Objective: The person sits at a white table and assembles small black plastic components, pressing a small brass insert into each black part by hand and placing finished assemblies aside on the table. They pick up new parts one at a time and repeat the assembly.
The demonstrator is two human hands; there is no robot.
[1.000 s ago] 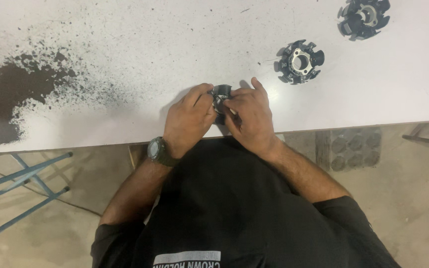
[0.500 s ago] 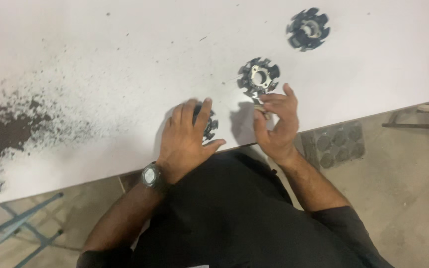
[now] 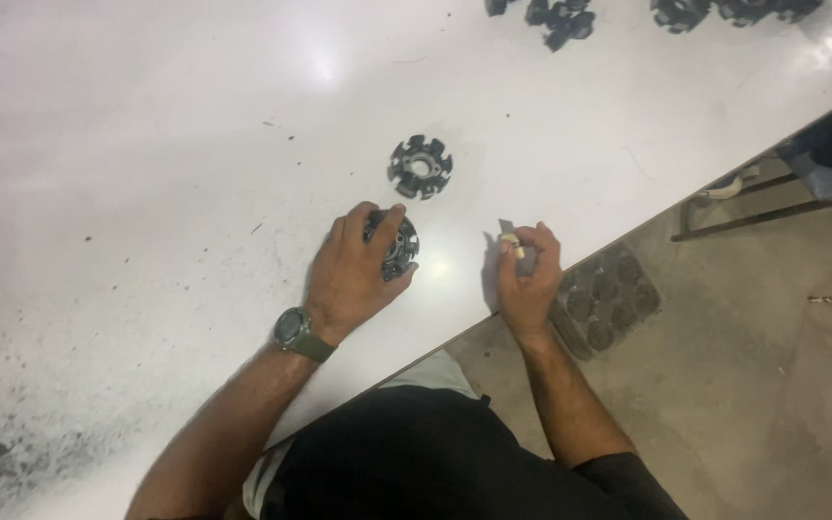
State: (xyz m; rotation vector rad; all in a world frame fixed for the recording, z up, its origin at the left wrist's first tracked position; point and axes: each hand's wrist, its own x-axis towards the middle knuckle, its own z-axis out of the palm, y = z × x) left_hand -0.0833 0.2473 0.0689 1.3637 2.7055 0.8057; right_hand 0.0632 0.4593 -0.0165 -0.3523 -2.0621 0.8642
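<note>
Head view, looking straight down: our left hand (image 3: 353, 279) is cupped over a dark round toothed metal part (image 3: 397, 246) on the white glossy table (image 3: 146, 144), fingers curled around it and thumb along its near side, so that one's properly held. Our right hand (image 3: 528, 274) sits well apart, at about 3 o'clock from the left, pinched shut on a small pale sliver-like tool (image 3: 509, 234) whose tip points toward 12. We can't tell exactly what the tool is.

A second dark notched metal disc (image 3: 421, 167), flat with a pale hole in the middle, lies near the held part at roughly 1 o'clock, clearly closer to our left hand. More dark parts (image 3: 560, 17) sit along the far edge.
</note>
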